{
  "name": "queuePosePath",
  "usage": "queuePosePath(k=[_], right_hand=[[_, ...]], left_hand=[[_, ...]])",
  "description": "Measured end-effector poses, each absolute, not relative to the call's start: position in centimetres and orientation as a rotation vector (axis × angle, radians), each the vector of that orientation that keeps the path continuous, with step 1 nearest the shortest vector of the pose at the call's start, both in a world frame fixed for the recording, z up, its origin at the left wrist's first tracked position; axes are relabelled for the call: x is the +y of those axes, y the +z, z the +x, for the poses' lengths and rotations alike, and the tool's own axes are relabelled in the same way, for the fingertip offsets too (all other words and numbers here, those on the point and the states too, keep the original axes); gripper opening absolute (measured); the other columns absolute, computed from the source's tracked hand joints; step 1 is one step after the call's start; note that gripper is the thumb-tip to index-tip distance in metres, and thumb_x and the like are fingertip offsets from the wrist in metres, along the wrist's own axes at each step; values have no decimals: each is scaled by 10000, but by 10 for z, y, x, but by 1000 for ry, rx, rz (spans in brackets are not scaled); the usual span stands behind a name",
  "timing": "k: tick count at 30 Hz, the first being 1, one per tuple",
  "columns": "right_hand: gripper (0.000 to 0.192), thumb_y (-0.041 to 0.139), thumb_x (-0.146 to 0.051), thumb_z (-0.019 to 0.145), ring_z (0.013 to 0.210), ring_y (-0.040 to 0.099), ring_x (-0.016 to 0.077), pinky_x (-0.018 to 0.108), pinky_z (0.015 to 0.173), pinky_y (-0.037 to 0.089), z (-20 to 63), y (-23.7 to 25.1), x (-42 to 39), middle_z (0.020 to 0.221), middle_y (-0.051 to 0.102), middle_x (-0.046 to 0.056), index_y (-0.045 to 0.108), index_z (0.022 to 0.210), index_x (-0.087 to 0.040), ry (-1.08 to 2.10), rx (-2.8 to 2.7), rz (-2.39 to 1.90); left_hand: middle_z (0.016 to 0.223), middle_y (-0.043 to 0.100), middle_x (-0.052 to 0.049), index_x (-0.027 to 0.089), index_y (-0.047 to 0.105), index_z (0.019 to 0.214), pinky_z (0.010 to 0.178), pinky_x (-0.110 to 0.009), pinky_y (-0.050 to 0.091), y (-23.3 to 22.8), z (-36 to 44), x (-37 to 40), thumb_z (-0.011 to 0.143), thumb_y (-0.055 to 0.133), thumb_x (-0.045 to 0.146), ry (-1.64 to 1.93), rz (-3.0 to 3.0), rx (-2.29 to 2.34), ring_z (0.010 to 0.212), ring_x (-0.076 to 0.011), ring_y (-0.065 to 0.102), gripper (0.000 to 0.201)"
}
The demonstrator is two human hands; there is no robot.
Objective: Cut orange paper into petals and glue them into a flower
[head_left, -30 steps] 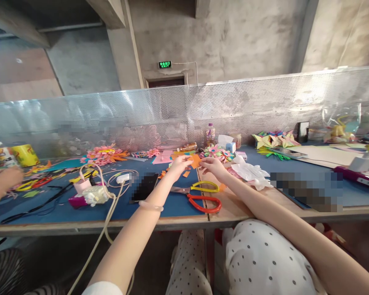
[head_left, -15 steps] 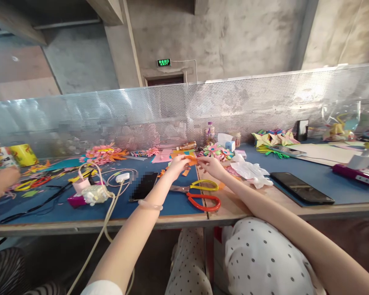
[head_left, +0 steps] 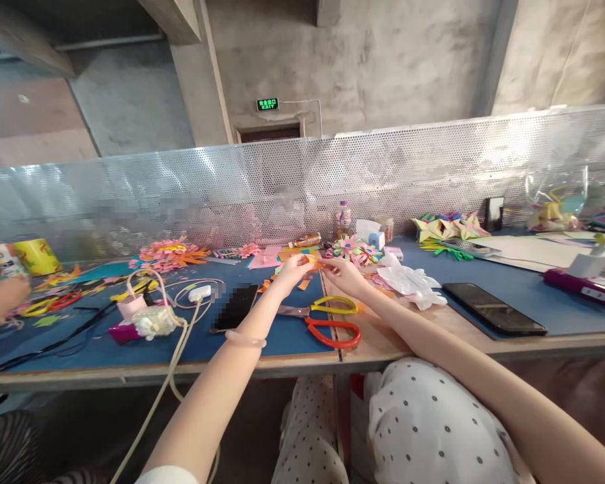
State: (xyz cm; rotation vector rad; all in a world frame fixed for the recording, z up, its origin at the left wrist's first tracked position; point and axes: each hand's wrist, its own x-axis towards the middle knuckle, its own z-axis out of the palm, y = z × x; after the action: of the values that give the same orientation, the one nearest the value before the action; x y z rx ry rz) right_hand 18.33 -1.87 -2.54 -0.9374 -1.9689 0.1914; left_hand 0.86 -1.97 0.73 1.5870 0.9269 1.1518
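Both of your hands meet over the far middle of the blue-covered worktop, and between them sits a small orange strip of paper; your left hand pinches one end with thumb and forefinger closed on it, and your right hand pinches the other end the same way, so each grip is nearly shut with only the paper's thickness inside. You hold the strip raised just above the surface with arms stretched forward, which probably keeps it taut and lets you see both ends while you shape it. Just below your wrists lie a pair of yellow-handled scissors and a pair of red-handled scissors, handles turned toward your right side, likely laid there for a quick reach. Beyond your fingers rests a multicoloured folded paper flower, near a crumpled white plastic bag. A black smartphone lies flat to your right, well apart from the paper. To your left a white charger with a cream cable trails off the edge, and another person's hand rests at the far left among yellow and orange scraps
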Motion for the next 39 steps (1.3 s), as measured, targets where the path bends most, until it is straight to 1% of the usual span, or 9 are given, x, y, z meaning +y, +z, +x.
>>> queuePosePath(k=[4, 7, 11, 15, 19, 23, 28, 32, 39], right_hand=[[232, 522, -282, 846, 881, 635, 188, 298, 782, 472, 182, -25, -16, 975, 712, 65, 706, 950, -185, 441, -1836, -940], [197, 591, -322, 794, 841, 631, 181, 303, 793, 458, 183, -29, -10, 901, 713, 55, 708, 842, -171, 575, -1751, -928], [240, 668, -366, 713, 757, 602, 160, 293, 733, 450, 184, -32, -7, 822, 692, 47, 703, 812, -150, 829, -1624, -920], [270, 687, -378, 681, 756, 590, 155, 294, 715, 448, 184, -30, -12, 813, 680, 56, 701, 812, -143, 1018, -1526, -929], [264, 649, -380, 717, 806, 591, 158, 303, 751, 447, 184, -27, -16, 854, 678, 53, 699, 850, -157, 999, -1504, -903], [272, 638, -386, 727, 843, 593, 166, 310, 784, 450, 185, -25, -16, 879, 680, 51, 700, 875, -166, 974, -1502, -883], [276, 629, -409, 736, 865, 599, 178, 321, 805, 452, 186, -24, -17, 894, 689, 57, 709, 850, -170, 977, -1501, -884], [273, 642, -407, 725, 820, 595, 174, 323, 789, 451, 187, -25, -16, 844, 684, 54, 711, 830, -164, 964, -1513, -885], [263, 654, -386, 707, 827, 599, 178, 315, 767, 452, 188, -26, -14, 844, 689, 56, 719, 824, -160, 989, -1509, -876]], left_hand=[[1014, 683, -88, 134, 631, 1015, 613, -227, 476, 7, 8, -18, 761, 625, 217, 1128, 1692, 987, 770, -143, 651, 267], [1002, 686, -76, 146, 624, 1033, 605, -227, 469, 6, 8, -16, 758, 622, 209, 1121, 1743, 990, 763, -141, 647, 282], [956, 680, -85, 134, 546, 1062, 573, -222, 450, 2, 9, -13, 757, 634, 195, 1192, 1757, 986, 733, -139, 647, 322], [886, 655, -62, 150, 470, 970, 539, -218, 436, 1, 9, -11, 753, 649, 185, 1292, 1758, 993, 695, -135, 642, 284], [796, 626, -11, 170, 467, 889, 540, -219, 443, 4, 10, -15, 758, 642, 183, 1305, 1794, 977, 656, -124, 628, 218], [727, 613, 4, 164, 501, 836, 521, -214, 436, 8, 12, -20, 761, 634, 184, 1277, 1864, 993, 621, -122, 613, 154], [782, 635, -11, 161, 535, 838, 576, -229, 475, 5, 11, -17, 761, 625, 180, 1303, 1906, 955, 682, -131, 627, 119], [833, 647, -27, 159, 564, 890, 633, -252, 501, 0, 9, -9, 756, 631, 180, 1284, 1945, 944, 727, -136, 631, 151], [865, 653, -48, 150, 576, 913, 644, -263, 509, -4, 9, -5, 759, 623, 186, 1265, 1967, 927, 752, -145, 627, 166]])
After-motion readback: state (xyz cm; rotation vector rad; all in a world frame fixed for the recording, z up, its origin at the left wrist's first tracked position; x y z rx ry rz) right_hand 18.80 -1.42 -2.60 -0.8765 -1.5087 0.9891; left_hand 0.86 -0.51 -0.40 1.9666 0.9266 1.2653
